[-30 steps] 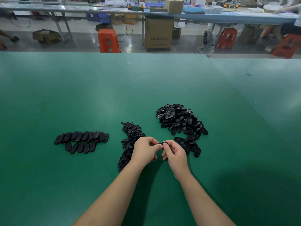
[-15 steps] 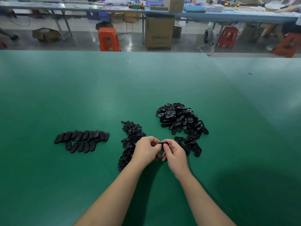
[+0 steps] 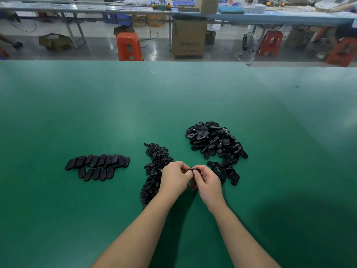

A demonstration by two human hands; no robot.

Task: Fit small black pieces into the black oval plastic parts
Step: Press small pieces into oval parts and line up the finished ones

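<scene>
On the green table (image 3: 96, 113) the heap of oval parts (image 3: 214, 141) lies right, the small black pieces (image 3: 156, 165) in a strip at centre, a finished row (image 3: 96, 165) left; the left hand (image 3: 174, 179) and right hand (image 3: 207, 183) pinch one oval part (image 3: 191, 169) between their fingertips, barely shifted from a second ago (the pressing-in, I judge, isn't finished).

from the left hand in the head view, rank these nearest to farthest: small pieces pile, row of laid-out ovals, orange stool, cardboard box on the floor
1. small pieces pile, touching the left hand on its left side.
2. row of laid-out ovals, further left on the green table.
3. orange stool and cardboard box, both on the floor beyond the table's far edge; too close to call.
</scene>
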